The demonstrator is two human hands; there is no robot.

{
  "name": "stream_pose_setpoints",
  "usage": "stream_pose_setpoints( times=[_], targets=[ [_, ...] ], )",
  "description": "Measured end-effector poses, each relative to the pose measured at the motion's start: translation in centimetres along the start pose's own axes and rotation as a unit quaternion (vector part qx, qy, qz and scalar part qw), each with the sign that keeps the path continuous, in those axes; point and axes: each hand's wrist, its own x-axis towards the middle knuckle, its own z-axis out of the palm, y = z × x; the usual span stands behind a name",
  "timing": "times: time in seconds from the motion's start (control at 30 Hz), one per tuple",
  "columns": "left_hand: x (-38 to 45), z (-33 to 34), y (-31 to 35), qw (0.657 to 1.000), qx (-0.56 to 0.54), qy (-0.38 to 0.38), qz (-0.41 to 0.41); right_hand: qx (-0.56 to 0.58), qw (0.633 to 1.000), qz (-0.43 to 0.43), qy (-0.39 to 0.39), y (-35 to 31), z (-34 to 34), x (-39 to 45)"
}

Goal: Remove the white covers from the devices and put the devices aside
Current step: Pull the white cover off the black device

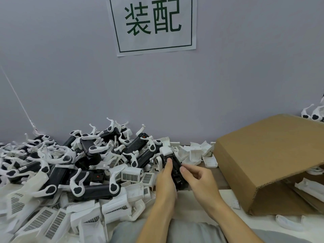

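Note:
I hold one black device (172,166) between both hands in front of the heap. My left hand (165,181) grips it from the left, thumb lying on its top face. My right hand (198,178) pinches its right side with thumb and curled fingers. A white arm piece (158,163) sticks out at the device's left end. A big pile of black devices with white arms (84,160) fills the left half of the surface. Loose white covers (52,220) with grille panels lie in front of the pile, and more white covers (196,153) lie behind my hands.
An open cardboard box (273,160) lies on its side at the right, with white parts (308,188) inside. More devices (313,114) sit behind the box. A grey wall with a paper sign (152,25) closes the back. My grey-clad lap (140,232) is at the bottom.

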Motion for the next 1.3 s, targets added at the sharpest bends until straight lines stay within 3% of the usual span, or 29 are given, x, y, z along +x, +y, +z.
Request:
stream_pose_setpoints(
  times=[0.1,0.37,0.67,0.8,1.13,1.2,1.3],
  targets=[
    [0.2,0.1,-0.1,1.000,0.007,0.014,0.005,-0.009,1.000,-0.005,-0.007,-0.3,0.0,0.0],
    [0.7,0.1,-0.5,0.999,0.000,0.035,0.021,-0.244,0.958,0.017,0.151,-0.3,-1.8,2.6],
    [1.0,0.1,-0.6,0.999,-0.044,0.002,-0.014,-0.521,0.850,0.078,0.001,1.7,-3.7,7.2],
    [0.9,0.2,-0.6,0.998,-0.061,0.003,-0.015,-0.564,0.820,0.090,0.028,1.1,-2.7,7.4],
    [0.9,0.4,-0.5,1.000,-0.026,-0.005,-0.003,-0.337,0.917,-0.058,0.208,-1.6,-1.8,4.8],
    [0.8,0.4,-0.6,1.000,-0.013,-0.011,0.001,-0.224,0.946,-0.060,0.225,-2.4,-1.8,4.2],
    [0.8,0.5,-0.6,1.000,-0.006,-0.020,0.000,0.068,0.983,-0.018,0.169,-2.8,-1.1,3.0]
  ],
)
